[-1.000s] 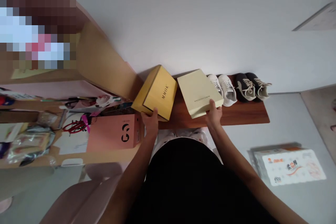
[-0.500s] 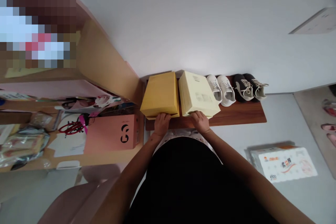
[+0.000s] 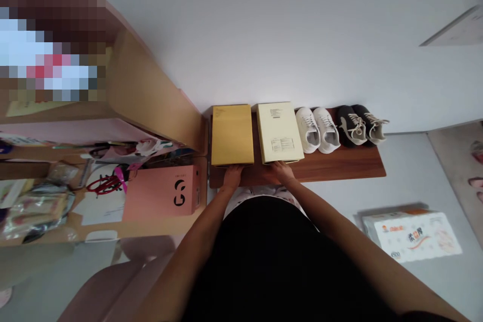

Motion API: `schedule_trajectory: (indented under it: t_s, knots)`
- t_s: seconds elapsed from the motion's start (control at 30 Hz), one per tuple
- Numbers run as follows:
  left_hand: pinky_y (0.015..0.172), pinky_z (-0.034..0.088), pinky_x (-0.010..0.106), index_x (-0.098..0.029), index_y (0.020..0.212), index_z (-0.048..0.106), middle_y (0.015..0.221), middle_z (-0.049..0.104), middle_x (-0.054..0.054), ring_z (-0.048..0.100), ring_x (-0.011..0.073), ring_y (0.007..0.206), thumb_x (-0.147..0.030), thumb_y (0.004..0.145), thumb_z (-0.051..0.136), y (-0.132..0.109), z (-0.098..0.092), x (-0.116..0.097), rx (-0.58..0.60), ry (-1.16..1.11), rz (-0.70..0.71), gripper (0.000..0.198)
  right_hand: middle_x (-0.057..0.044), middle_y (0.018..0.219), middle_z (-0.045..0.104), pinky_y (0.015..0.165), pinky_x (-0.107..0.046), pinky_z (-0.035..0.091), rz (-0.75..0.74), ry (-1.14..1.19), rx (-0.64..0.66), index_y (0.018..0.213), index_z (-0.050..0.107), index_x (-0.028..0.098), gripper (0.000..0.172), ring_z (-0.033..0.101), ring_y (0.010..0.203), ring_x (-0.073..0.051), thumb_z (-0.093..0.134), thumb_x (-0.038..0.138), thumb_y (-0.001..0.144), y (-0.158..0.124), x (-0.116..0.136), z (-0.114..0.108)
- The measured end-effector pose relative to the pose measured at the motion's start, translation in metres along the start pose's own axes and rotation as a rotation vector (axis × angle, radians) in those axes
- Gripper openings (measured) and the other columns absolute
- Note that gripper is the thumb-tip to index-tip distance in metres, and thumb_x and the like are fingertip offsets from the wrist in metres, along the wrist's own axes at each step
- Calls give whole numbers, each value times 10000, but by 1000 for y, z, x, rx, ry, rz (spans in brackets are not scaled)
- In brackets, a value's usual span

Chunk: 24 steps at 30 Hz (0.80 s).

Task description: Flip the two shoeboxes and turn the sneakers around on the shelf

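A mustard-yellow box (image 3: 232, 135) and a pale cream box (image 3: 280, 132) stand side by side on a brown wooden shelf (image 3: 320, 173) against the wall. My left hand (image 3: 233, 177) is at the front edge of the yellow box, its fingertips hidden under that edge. At the front edge of the cream box is my right hand (image 3: 282, 172), with its fingertips partly hidden below it. White sneakers (image 3: 318, 131) sit just right of the cream box, and black sneakers (image 3: 361, 125) are further right.
To the left is a desk with a pink box (image 3: 162, 192), red cords (image 3: 105, 184) and plastic bags (image 3: 37, 209). A pink chair (image 3: 121, 282) stands at lower left. A white tissue pack (image 3: 418, 236) lies on the floor at right.
The lids of both boxes have gone from tilted and askew to lying flatter and squarer. Both hands have shifted slightly down at the front edges. The view has moved a little.
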<state>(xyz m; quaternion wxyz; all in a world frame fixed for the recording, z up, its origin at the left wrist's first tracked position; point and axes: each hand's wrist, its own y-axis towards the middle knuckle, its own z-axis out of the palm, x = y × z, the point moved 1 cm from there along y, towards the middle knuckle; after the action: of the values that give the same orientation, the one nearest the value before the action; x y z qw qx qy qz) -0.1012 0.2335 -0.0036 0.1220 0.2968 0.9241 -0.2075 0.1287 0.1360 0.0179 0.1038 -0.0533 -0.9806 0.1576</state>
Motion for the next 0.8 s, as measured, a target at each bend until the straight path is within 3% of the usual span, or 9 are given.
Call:
schedule_trajectory:
  t_s: [0.37,0.57,0.67,0.8]
  knots:
    - [1088,419,393,-195,1262,671,1262,668,149,564,273,1229,-43,924,423,6,0,-13,3,-30,-17,446,-125,1233,703,1009,-304,479,21,146,-15,1219,705,196,351,631,1160,-231,537,84,933,-2,-11,5]
    - [1125,377,384,-129,1307,633,1336,611,181,526,283,1263,-8,899,403,5,6,-22,-31,-5,-54,484,-130,1377,634,1110,-309,443,-133,294,-50,1232,687,149,368,593,1271,-204,510,61,921,-25,-20,4]
    - [1109,398,412,-141,1223,677,1285,628,184,530,299,1235,-41,915,407,7,3,-27,-42,7,-97,422,-105,1304,678,1057,-316,488,-177,367,-73,1197,697,181,359,640,1181,-190,495,67,923,-38,-42,-3]
    - [1065,445,407,-178,1121,720,1214,658,163,552,293,1196,-57,912,419,9,1,-35,-63,35,-184,386,-92,1194,719,943,-313,543,-96,442,-161,1153,697,196,311,679,1055,-194,494,109,934,-55,-94,-12]
